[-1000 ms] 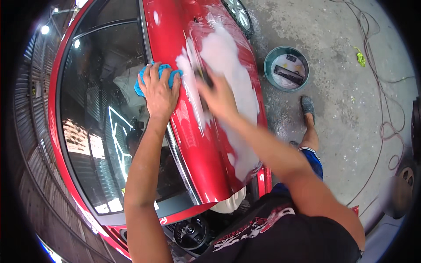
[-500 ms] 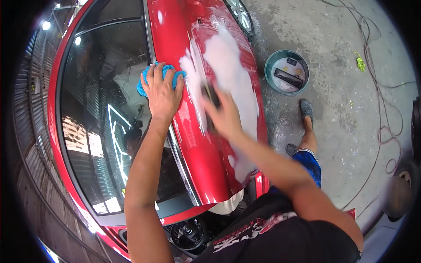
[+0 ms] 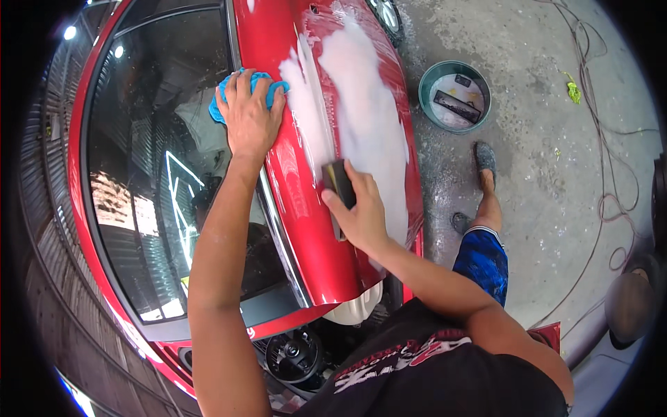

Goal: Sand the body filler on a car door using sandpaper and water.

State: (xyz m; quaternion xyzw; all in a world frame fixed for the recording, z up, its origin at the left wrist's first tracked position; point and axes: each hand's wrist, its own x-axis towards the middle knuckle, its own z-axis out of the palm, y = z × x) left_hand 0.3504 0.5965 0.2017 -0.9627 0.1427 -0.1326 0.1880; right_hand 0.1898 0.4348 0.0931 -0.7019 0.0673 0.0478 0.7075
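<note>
A red car door (image 3: 316, 271) lies below me, with white filler-like patches (image 3: 358, 90) spread over its panel. My right hand (image 3: 367, 219) grips a dark sanding block (image 3: 339, 184) by its sides, the block resting on the red panel along the left edge of the larger white area. My left hand (image 3: 249, 128) presses a crumpled blue cloth (image 3: 217, 104) against the door at the lower edge of the window (image 3: 146, 104). Its fingers are bent over the cloth. The underside of the block is hidden.
A round green basin (image 3: 421, 101) stands on the concrete floor (image 3: 535, 174) to the right, holding cloudy liquid and a long black block (image 3: 457, 106). Cables (image 3: 603, 160) trail along the far right. A steering wheel (image 3: 295, 353) shows near the lower edge.
My right hand has drawn the sanding block down the panel toward me. The left hand stays on the cloth; the whole view has shifted slightly.
</note>
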